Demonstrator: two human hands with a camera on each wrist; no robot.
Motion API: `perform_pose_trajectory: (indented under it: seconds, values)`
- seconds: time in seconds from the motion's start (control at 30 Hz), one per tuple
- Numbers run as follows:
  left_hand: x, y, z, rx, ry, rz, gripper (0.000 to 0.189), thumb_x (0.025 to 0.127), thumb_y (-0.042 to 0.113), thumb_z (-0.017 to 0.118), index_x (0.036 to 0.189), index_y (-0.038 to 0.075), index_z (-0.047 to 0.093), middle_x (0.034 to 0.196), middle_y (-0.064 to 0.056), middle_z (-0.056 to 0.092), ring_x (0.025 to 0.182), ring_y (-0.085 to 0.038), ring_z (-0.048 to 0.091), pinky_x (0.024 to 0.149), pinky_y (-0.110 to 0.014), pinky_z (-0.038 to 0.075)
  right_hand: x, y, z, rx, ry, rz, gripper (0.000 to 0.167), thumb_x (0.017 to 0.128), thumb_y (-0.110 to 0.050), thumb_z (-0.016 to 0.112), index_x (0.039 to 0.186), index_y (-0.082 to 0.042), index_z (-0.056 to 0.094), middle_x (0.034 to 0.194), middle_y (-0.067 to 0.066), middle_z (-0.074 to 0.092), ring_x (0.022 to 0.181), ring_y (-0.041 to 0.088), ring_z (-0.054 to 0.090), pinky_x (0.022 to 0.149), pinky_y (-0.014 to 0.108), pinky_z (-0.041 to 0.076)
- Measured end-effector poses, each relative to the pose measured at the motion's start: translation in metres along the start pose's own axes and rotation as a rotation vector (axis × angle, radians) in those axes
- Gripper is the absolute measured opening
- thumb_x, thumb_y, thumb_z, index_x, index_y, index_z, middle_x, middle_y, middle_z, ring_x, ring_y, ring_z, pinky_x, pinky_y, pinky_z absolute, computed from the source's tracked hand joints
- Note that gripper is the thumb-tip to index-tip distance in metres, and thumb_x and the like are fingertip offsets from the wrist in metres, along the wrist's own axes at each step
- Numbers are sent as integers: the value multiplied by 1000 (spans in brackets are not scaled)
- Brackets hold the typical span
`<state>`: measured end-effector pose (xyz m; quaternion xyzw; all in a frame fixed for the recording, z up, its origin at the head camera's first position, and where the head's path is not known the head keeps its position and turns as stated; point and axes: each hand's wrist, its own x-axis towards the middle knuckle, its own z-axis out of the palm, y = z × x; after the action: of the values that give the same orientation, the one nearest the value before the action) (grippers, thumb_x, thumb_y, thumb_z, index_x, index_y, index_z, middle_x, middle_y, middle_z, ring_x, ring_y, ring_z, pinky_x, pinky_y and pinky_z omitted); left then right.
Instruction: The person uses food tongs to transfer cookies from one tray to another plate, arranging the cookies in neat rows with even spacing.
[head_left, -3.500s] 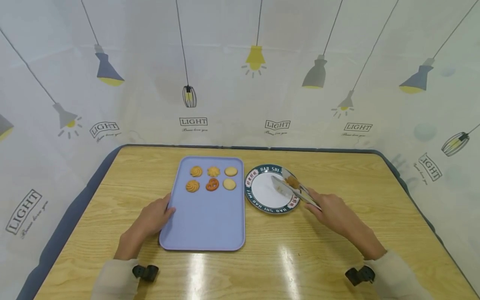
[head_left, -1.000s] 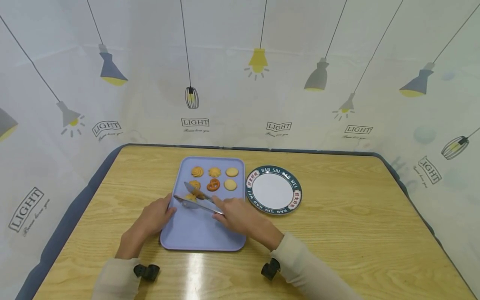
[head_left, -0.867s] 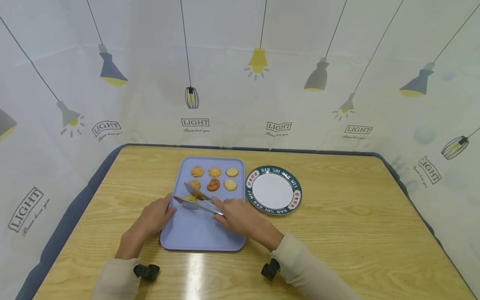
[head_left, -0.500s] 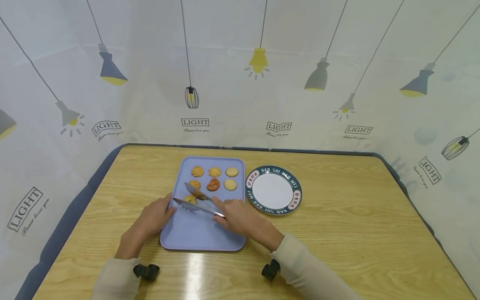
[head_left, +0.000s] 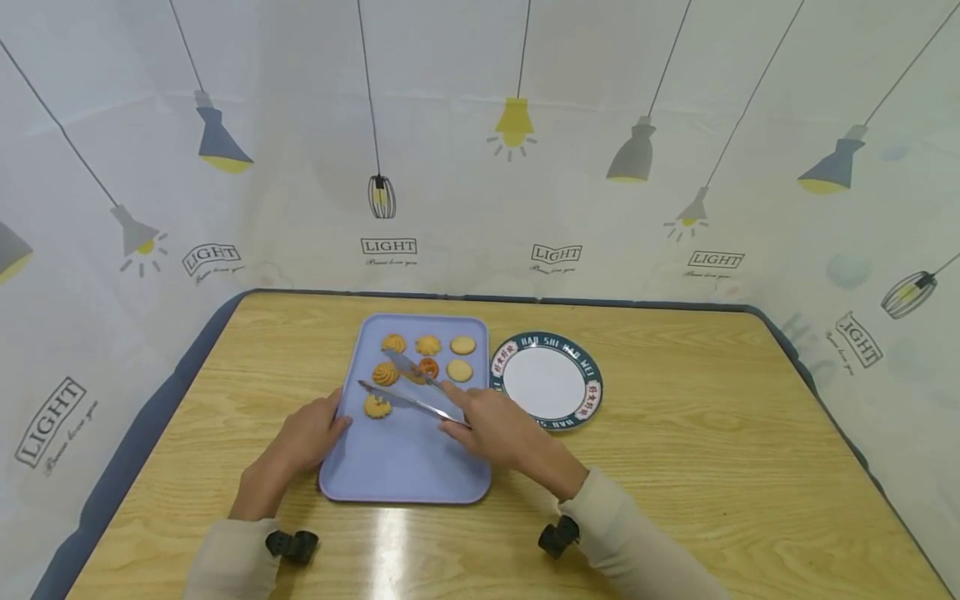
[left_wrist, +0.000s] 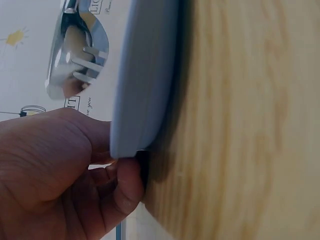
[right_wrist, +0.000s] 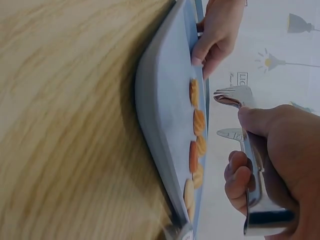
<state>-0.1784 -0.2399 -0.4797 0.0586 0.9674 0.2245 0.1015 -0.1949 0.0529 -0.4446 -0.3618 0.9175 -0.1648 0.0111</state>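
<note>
My left hand (head_left: pixel 303 433) grips the left rim of a lilac tray (head_left: pixel 405 471), with the thumb over the edge; the left wrist view shows fingers curled below the rim. My right hand (head_left: pixel 510 429) holds metal serving tongs (head_left: pixel 420 406) over the tray. Their arms stand apart, with nothing between the tips in the right wrist view. Just in front of the tips lies a flower-shaped cookie (head_left: pixel 377 407). Farther back are two rows: swirl cookies (head_left: pixel 386 374), another flower cookie (head_left: pixel 428 344), round cookies (head_left: pixel 459 370), and a pretzel cookie (head_left: pixel 429 367) partly hidden by the tongs.
A white plate (head_left: pixel 542 379) with a dark green lettered rim stands right of the tray, its near left part behind my right hand. Both sit on a wooden table (head_left: pixel 712 433). A pale lamp-printed curtain (head_left: pixel 450 125) rises behind the table edge.
Over several seconds the tongs have carried a cookie from the plate to the tray. It is now released, and the tongs have lifted back to the right. The left hand stays put.
</note>
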Motion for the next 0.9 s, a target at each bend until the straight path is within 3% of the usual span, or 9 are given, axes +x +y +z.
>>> perform_pose_trajectory:
  seconds: [0.33,0.53,0.73,0.9]
  values:
    - [-1,1,0,-12,-23,-14,58,102,13,52,146,-17,29,137,-38,48,126,-50,51,102,-58,44,-23,33,-24,21,150,96,59,94,-32,69,145,-9,50,69,-7,52,56,5,46,49,19,40]
    - [-2,2,-1,-20,-35,-30,59,103,14,50,147,-17,26,141,-37,45,130,-50,46,106,-59,41,-43,59,-42,24,179,179,62,95,-31,68,147,-6,45,71,-3,57,53,5,47,46,19,40]
    - [-3,5,-3,-29,-40,-35,60,103,15,49,148,-17,26,143,-37,43,131,-51,44,107,-59,39,-63,89,-56,41,222,235,53,95,-27,68,139,-6,48,67,-1,59,51,6,48,44,21,41]
    - [-3,4,-3,-35,-44,-40,59,104,15,48,148,-16,25,144,-37,42,132,-51,43,108,-59,39,-82,112,-64,34,242,335,61,95,-27,68,147,-7,43,69,1,57,54,10,48,45,24,39]
